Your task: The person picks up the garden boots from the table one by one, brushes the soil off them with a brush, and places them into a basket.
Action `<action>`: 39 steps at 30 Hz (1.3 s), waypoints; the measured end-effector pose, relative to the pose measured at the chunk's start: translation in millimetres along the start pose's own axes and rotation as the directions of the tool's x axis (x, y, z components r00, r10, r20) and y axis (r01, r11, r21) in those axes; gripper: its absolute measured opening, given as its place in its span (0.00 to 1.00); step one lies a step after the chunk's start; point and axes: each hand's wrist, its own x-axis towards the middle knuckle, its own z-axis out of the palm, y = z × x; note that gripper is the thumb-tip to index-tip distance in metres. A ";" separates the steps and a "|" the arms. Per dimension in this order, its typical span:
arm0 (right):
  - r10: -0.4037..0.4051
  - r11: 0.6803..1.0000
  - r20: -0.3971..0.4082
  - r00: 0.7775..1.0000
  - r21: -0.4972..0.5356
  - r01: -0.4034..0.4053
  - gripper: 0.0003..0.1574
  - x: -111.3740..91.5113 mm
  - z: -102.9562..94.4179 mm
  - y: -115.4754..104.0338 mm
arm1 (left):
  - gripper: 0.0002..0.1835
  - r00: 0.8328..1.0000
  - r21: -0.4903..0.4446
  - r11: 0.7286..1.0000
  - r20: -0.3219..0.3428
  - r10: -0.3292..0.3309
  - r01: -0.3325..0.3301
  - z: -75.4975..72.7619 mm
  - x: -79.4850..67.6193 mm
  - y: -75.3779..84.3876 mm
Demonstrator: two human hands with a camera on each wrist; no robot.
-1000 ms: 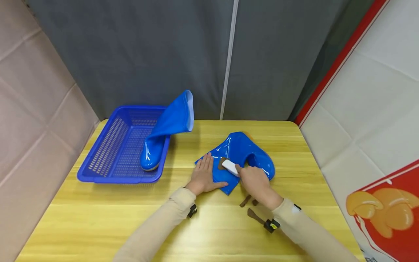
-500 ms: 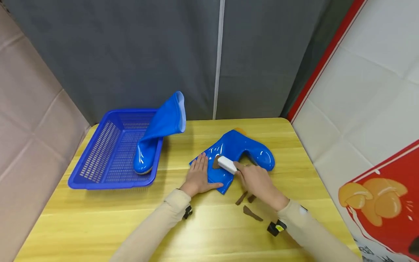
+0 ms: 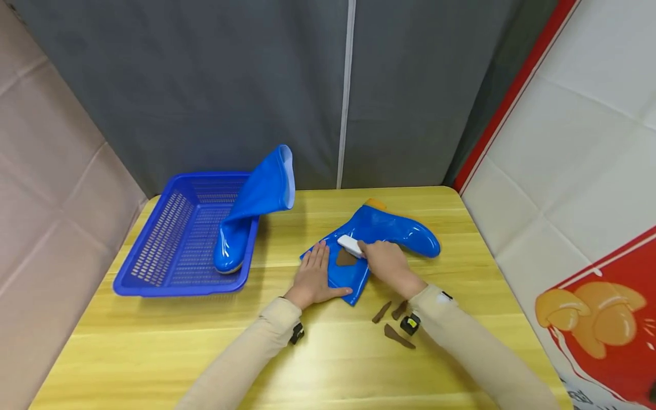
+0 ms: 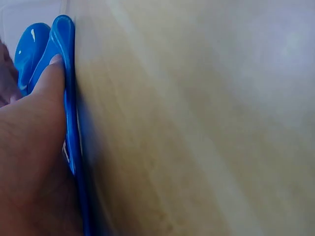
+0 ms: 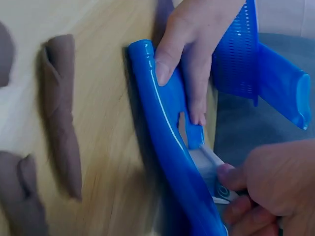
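A glossy blue rain boot (image 3: 376, 225) lies on its side on the wooden table, its toe pointing right and its yellow-orange heel at the back. My left hand (image 3: 314, 280) rests with straight fingers on the boot's shaft, thumb along the top opening, pressing it flat. A brown patch (image 3: 345, 258) sticks to the shaft between my hands. In my right hand (image 3: 388, 263) I grip a white brush (image 3: 351, 245), held against the shaft just above the patch; its bristles are hidden underneath. The right wrist view shows my curled fingers round its handle.
A blue plastic basket (image 3: 174, 291) stands at the left, with a second blue boot (image 3: 263, 191) leaning out over its right side. Several brown strips (image 3: 398, 336) lie on the table near my right wrist. A grey curtain (image 3: 246, 85) hangs behind the table.
My right hand has moved the brush back and forth over the shaft, ending farther up, which uncovers more of the patch. The boot's toe has swung slightly right. My left hand stays on the shaft.
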 end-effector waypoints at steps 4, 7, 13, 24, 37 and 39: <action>-0.084 0.996 0.046 0.995 0.048 0.082 0.20 -16.8 -8.4 7.5 | 0.68 1.000 -0.009 1.000 0.022 0.005 -0.005 -0.3 1.3 -1.6; -0.124 0.990 0.088 0.988 0.077 0.117 0.23 -32.2 -11.6 10.3 | 0.68 0.999 -0.026 1.000 0.045 0.015 -0.014 -3.6 1.1 -4.3; -0.186 0.979 0.110 0.976 0.100 0.175 0.22 -64.1 -19.3 16.4 | 0.69 0.998 -0.048 0.998 0.053 0.037 -0.034 -8.5 -2.7 -1.7; -0.085 0.993 -0.067 0.994 0.078 0.090 0.22 -24.2 -24.2 31.2 | 0.70 1.000 -0.025 1.000 0.017 0.010 -0.010 -6.3 -2.4 -4.2; -0.208 0.973 0.125 0.970 0.126 0.192 0.23 -1.7 -6.5 34.9 | 0.72 0.999 -0.029 0.999 0.023 0.034 -0.033 4.9 4.8 -3.0; -0.249 0.963 0.131 0.960 0.144 0.230 0.22 -8.1 -10.4 36.8 | 0.72 0.999 -0.024 0.999 0.027 0.029 -0.028 4.0 4.7 -3.1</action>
